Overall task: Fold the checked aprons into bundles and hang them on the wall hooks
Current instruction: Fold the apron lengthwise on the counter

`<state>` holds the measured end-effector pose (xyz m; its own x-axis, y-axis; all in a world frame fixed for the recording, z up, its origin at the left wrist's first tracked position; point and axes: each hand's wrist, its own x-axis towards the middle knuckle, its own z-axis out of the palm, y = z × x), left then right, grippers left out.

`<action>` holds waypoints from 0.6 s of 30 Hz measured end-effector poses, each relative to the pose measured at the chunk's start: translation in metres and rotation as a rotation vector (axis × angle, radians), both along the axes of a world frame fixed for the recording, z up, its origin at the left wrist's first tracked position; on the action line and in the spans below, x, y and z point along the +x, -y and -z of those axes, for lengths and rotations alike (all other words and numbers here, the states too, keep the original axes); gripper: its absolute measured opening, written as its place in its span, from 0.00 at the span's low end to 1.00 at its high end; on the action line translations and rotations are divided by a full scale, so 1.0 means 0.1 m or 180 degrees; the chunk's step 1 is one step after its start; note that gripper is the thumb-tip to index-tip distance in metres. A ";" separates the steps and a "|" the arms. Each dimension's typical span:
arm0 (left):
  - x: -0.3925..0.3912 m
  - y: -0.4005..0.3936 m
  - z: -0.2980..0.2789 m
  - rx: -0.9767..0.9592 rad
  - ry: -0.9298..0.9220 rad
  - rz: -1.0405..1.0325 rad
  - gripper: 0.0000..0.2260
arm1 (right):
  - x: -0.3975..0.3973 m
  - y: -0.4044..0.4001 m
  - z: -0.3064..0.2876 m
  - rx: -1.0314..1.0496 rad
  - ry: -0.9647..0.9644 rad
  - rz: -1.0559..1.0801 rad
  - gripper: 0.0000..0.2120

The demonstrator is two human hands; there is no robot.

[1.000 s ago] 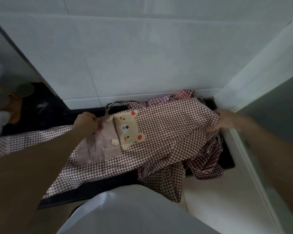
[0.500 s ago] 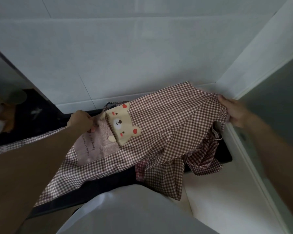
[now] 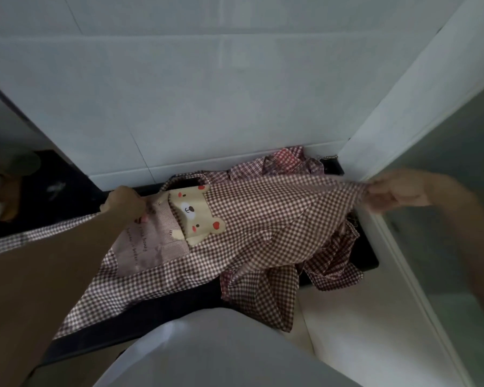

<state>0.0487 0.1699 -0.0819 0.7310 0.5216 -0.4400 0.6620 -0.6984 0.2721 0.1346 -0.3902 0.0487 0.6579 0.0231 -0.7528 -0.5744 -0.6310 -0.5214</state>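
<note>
Apron [image 3: 263, 219]: lay spread over the dark counter [image 3: 157, 308].
Left hand [image 3: 125, 202]: its grip pinched the apron's bear-pocket end.
Right hand [image 3: 394, 191]: its grip pinched the opposite edge.

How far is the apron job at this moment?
Nothing looks finished: no bundle or hook shows. In hand: left hand and right hand grip the bear apron, stretched flat. Left: folding it, the crumpled aprons underneath, and hanging.
</note>
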 end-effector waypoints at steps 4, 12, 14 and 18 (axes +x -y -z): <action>-0.04 0.03 0.03 -0.0172 0.0065 -0.0132 0.16 | 0.05 -0.21 0.16 0.0152 0.1305 0.0994 0.14; -0.09 0.03 0.02 -0.0486 0.0116 0.0366 0.11 | -0.06 -0.38 0.43 0.1098 0.0196 0.1684 0.12; -0.09 0.01 0.04 -0.0453 0.0177 0.0426 0.10 | 0.02 -0.44 0.50 0.1062 0.0392 0.1919 0.12; -0.08 -0.02 0.04 -0.0444 0.0225 0.0447 0.11 | 0.15 -0.58 0.41 0.1106 0.0824 0.1843 0.14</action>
<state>0.0405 0.1718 -0.0860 0.8239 0.3499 -0.4458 0.5366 -0.7348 0.4149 0.1498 -0.3326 0.0078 0.7932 -0.1736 -0.5837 -0.5974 -0.0358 -0.8011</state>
